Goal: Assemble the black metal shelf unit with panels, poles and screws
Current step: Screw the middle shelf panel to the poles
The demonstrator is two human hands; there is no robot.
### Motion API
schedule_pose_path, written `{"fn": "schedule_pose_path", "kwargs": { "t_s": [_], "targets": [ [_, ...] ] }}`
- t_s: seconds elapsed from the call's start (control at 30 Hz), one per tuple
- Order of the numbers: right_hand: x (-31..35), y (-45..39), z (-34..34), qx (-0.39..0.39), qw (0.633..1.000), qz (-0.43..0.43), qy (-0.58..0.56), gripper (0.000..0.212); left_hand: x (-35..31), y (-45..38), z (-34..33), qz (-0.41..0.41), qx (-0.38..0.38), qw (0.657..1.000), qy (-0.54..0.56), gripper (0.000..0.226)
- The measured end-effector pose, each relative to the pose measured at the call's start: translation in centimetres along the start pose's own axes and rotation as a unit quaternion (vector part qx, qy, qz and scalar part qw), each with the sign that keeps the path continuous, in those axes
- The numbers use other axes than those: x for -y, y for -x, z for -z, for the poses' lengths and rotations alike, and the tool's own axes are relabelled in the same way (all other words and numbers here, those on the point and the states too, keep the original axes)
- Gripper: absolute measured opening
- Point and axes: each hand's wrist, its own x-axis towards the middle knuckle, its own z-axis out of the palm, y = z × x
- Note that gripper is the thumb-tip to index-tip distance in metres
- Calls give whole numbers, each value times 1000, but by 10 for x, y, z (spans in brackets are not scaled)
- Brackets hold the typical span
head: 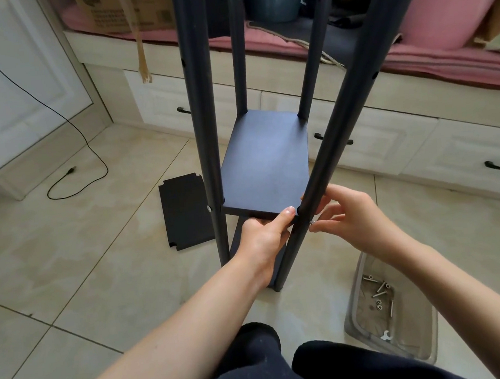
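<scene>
shelf unit standing upright on tile floor, four poles rising toward the camera, left hand (263,236) gripping front edge of the panel (266,163), right hand (353,213) pinching a screw (312,222) against the near right pole (337,133), spare panel (185,210) flat at left, tray of screws (392,307) at right

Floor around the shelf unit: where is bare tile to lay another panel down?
Bare tile lies between the loose panel and the cable, and nearer, left of the left arm. Right of the near right pole, the screw tray and right hand crowd it.
</scene>
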Motion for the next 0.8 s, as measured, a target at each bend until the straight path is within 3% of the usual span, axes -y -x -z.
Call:
{"fn": "schedule_pose_path", "kwargs": {
  "t_s": [0.17, 0.57, 0.7, 0.8],
  "targets": [
    [-2, -2, 2, 10, 999, 28, 32, 45, 0, 1, 1, 5, 1, 1000, -19, 22],
    [-4, -5, 3, 37, 999, 20, -19, 46, -2, 0, 3, 11, 23, 999, 20, 21],
    [-9, 2, -5, 0, 1000, 3, -20, 46, -2, -1, 6, 10, 22, 1000, 11, 23],
    [-13, 15, -22, -90, 995, -14, -31, 40, -3, -2, 7, 10, 18, 1000, 12, 24]
  ]
}}
